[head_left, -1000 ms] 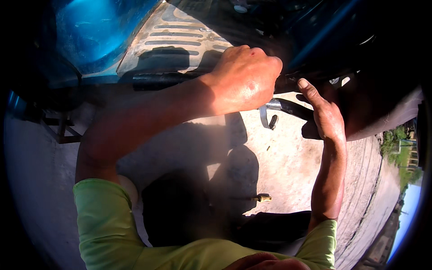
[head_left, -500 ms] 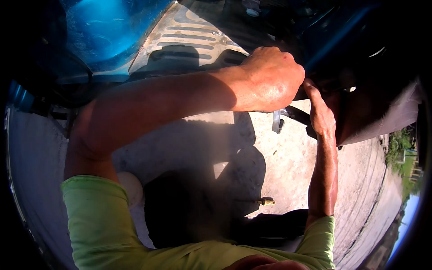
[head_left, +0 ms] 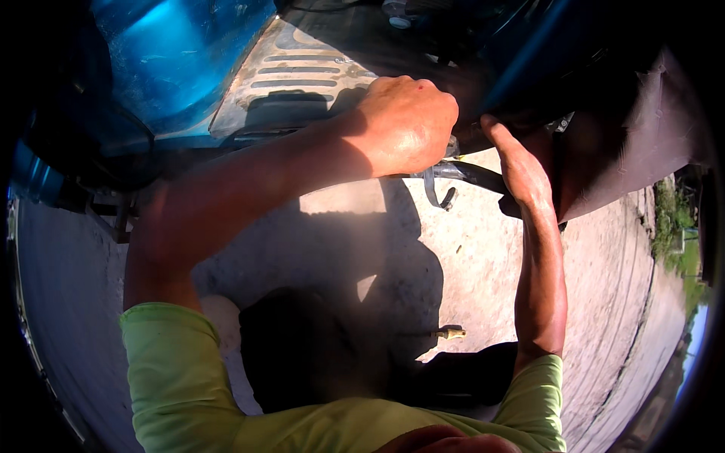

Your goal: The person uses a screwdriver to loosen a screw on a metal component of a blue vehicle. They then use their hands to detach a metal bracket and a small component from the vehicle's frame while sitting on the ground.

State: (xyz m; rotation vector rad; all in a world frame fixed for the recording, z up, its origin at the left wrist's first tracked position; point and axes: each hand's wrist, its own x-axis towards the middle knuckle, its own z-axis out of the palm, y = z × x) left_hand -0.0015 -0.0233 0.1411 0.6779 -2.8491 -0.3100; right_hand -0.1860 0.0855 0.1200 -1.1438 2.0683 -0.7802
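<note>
My left hand (head_left: 411, 127) is closed in a fist, knuckles up, at the edge of a blue vehicle's slotted metal floor panel (head_left: 293, 81). Whatever its fingers grip is hidden beneath the hand. A curved flat metal piece, perhaps a pedal (head_left: 431, 189), and a dark bar (head_left: 476, 176) show just under it. To its right, a gap away, my right hand (head_left: 522, 170) reaches up into the vehicle's shadow beside a dark flap (head_left: 630, 151). Its thumb is stretched out; the other fingers are out of sight, so a hold cannot be made out.
Shiny blue bodywork (head_left: 181, 72) rises at the far left. On the concrete ground (head_left: 476, 279) lies a small tool with a yellow handle (head_left: 451, 333), its shaft lost in my shadow. Green plants (head_left: 666, 219) stand at the far right.
My left fist has moved left, away from my right hand, and the gap between them has widened. More of the dark bar shows. The whole view has shifted slightly.
</note>
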